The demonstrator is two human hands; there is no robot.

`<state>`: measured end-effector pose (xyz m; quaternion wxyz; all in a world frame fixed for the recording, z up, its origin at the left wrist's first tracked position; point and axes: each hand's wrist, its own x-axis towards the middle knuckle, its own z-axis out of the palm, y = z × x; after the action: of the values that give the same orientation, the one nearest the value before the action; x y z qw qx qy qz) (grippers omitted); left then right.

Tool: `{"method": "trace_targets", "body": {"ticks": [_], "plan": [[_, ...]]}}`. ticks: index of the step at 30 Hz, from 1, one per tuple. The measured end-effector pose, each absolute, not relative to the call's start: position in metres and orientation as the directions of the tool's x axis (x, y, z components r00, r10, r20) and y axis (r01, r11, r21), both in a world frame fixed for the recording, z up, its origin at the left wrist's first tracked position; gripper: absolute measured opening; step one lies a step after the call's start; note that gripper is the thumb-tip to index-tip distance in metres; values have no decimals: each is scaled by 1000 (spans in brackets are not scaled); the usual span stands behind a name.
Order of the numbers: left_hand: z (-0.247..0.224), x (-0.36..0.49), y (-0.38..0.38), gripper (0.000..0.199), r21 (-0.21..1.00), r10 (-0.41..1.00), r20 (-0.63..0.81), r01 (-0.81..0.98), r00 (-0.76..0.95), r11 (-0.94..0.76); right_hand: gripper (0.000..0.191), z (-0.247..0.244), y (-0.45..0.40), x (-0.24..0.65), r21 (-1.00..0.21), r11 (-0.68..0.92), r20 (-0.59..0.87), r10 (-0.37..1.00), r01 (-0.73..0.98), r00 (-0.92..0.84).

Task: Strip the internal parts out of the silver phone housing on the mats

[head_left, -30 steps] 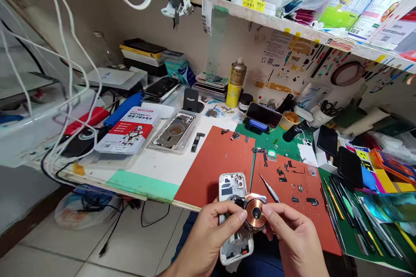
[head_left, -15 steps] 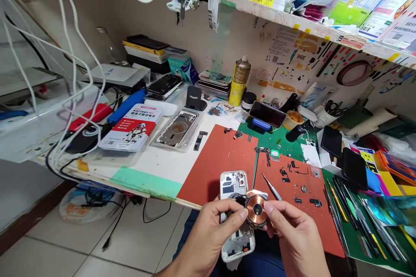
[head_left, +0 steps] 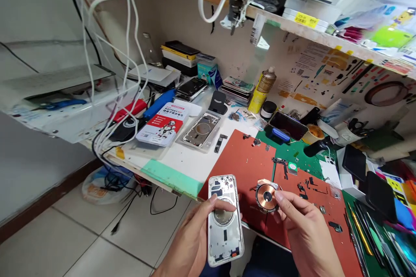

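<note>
My left hand (head_left: 195, 229) grips a white phone housing (head_left: 225, 220) from its left side, its thumb and a finger lying over the round section in the middle. Inner metalwork and camera openings show on the housing's upward face. Off to the right, my right hand (head_left: 303, 220) pinches a copper wireless charging coil (head_left: 262, 201) by its right edge, above the red mat (head_left: 248, 169). A strip of space parts the coil from the housing. Small phone parts (head_left: 303, 188) lie scattered on the mat beyond my right hand.
Another phone housing (head_left: 202, 128) rests in a clear tray, beside a battery box (head_left: 162, 124). Tweezers and pens (head_left: 367, 229) line the right side. A yellow spray can (head_left: 261, 91) stands at the back. White cables (head_left: 128, 52) hang at left, and a shelf (head_left: 308, 30) overhangs the bench.
My right hand has drawn the coil away from the housing to the right. The left hand now holds only the housing, its round middle exposed. The camera view has swung left.
</note>
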<state>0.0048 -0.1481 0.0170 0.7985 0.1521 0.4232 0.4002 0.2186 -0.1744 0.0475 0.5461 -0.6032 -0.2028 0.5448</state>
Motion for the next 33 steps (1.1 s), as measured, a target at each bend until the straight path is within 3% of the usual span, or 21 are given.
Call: {"method": "trace_targets", "body": {"ticks": [13,20,30,33], "plan": [[-1,-42,-148,50,531,808,-544,-653,225,540,46,31,-121,202,-877,-412,-465,857,-246,223],[0,-42,-151,88,395,761,-589,-724,272,565,49,12,-138,210,-847,-488,-525,829,-209,193],[-4,-27,-162,72,338,756,-529,-721,385,604,71,10,-160,232,-845,-534,-502,784,-16,364],[-2,-23,-166,64,358,763,-479,-697,434,621,63,8,-183,236,-839,-533,-440,780,106,445]]}}
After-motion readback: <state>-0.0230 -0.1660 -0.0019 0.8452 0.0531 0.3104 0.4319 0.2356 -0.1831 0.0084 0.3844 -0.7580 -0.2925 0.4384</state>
